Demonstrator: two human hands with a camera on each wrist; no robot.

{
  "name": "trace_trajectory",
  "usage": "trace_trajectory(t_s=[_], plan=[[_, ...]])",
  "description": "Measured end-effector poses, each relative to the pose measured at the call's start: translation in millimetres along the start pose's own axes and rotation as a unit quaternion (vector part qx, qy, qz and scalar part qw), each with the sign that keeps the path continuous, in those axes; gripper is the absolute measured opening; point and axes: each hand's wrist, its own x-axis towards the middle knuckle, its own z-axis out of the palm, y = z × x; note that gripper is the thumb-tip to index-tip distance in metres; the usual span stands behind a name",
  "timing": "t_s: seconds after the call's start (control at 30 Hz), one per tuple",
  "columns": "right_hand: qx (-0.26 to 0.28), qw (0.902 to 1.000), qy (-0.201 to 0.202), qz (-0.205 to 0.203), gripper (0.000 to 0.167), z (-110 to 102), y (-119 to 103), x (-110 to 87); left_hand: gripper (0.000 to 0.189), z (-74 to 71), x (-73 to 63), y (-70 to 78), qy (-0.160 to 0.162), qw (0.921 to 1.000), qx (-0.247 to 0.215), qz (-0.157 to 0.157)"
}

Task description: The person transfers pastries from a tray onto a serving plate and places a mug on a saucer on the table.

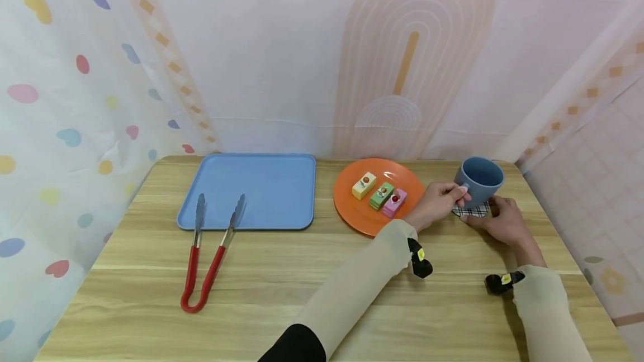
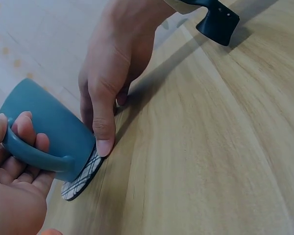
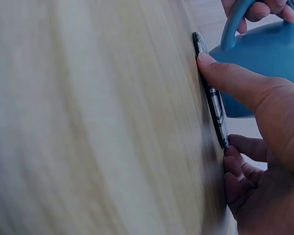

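At the table's right side, my left hand (image 1: 436, 204) grips the handle of a blue mug (image 1: 484, 183); its fingers curl through the handle (image 2: 36, 155) in the left wrist view. Under the mug lies a black-and-white checked coaster (image 1: 473, 210) with a dark edge. My right hand (image 1: 505, 224) holds the coaster by its rim, the thumb (image 3: 230, 73) on one edge and the fingers at another. The mug's base is very close to the coaster (image 2: 83, 178); whether it rests fully on it, I cannot tell.
Left of the mug, an orange plate (image 1: 347, 205) bears yellow, green and pink cake pieces. Farther left is a blue tray (image 1: 266, 191), with red-handled tongs (image 1: 193, 278) lying across its front edge. A patterned cloth (image 1: 282, 71) hangs behind the wooden table (image 1: 282, 272).
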Motion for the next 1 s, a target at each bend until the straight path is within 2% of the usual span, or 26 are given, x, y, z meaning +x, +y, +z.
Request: trace_trajectory(t_s=[0.4,0.67,0.77,0.9,1.0], plan=[[-0.009,0.9999,0.007,0.005,0.105,1,0,-0.6,0.03,1.5,-3.6,0.9,-0.006,0.9995,0.03,-0.004],[-0.004,1.0,0.006,-0.003,0.104,1,-1,-1.7,0.023,-5.8,-5.9,-1.2,0.016,0.9978,0.064,0.0],[-0.005,0.9999,0.009,-0.011,0.102,2,0,-2.5,0.023,-10.5,-6.8,-2.4,0.022,0.9975,0.065,0.016],[-0.009,0.9998,0.012,-0.011,0.102,3,0,-2.5,0.035,-18.5,-10.2,-1.8,0.02,0.9977,0.055,0.035],[-0.009,0.9999,0.011,-0.007,0.103,3,1,-2.4,0.049,-24.8,-13.1,0.4,0.007,0.9979,0.055,0.033]])
